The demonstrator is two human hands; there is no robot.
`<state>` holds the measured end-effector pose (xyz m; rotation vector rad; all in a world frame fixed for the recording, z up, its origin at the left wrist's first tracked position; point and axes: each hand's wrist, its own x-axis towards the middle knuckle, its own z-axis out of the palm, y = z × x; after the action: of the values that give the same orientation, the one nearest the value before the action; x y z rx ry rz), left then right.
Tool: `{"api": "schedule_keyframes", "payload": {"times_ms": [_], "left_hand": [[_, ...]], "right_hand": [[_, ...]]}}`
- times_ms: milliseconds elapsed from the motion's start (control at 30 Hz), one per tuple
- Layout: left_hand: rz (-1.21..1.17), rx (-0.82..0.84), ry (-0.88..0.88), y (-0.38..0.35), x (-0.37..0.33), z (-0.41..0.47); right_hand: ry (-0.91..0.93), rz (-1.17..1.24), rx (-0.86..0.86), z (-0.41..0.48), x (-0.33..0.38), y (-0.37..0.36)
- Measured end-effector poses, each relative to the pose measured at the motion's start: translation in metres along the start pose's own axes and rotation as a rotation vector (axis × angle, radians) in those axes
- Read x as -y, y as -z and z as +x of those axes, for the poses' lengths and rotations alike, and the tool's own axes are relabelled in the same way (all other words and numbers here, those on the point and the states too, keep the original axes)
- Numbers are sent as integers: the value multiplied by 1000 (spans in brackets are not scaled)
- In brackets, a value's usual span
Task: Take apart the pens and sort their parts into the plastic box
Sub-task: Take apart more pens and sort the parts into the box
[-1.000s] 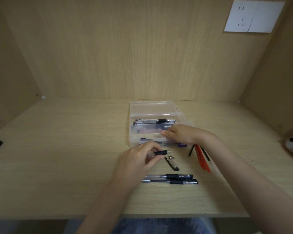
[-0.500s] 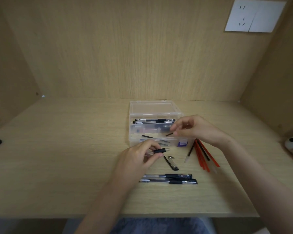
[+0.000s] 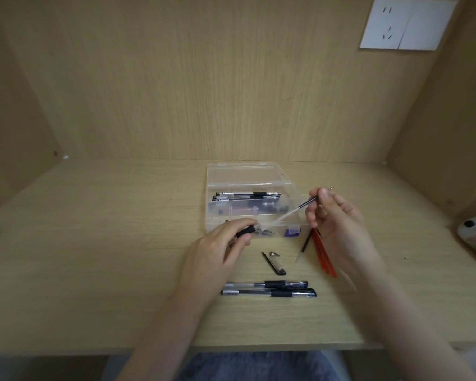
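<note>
The worktop (image 3: 94, 257) carries the open plastic box (image 3: 209, 204) at its centre. At the box's 7 o'clock the left hand (image 3: 217, 251) curls its fingers (image 3: 246, 223) round a pen barrel (image 3: 245, 231). At 4 o'clock the right hand (image 3: 338, 218) pinches the refill (image 3: 307, 203), which slants from the barrel toward 2 o'clock. Two whole pens (image 3: 267, 288) lie at 6 o'clock.

No print is legible; labels on the pens (image 3: 270, 293) are too small.

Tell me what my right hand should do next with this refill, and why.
Probably pull the refill fully clear, up and rightward: your right hand pinches its tip end, your left hand holds the pen's black grip, and the refill's tail seems not yet out of it.
</note>
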<state>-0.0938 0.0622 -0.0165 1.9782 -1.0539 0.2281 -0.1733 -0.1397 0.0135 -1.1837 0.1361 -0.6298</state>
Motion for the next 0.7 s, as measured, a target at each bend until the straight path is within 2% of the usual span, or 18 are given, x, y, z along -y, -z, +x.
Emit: {"api": "schedule_keyframes", "payload": {"times_ms": [533, 700], "left_hand": [[6, -11, -56, -1, 3, 0], [17, -8, -65, -2, 4, -1]], "right_hand": [[31, 103, -96, -6, -12, -2], [40, 56, -91, -6, -15, -1]]}}
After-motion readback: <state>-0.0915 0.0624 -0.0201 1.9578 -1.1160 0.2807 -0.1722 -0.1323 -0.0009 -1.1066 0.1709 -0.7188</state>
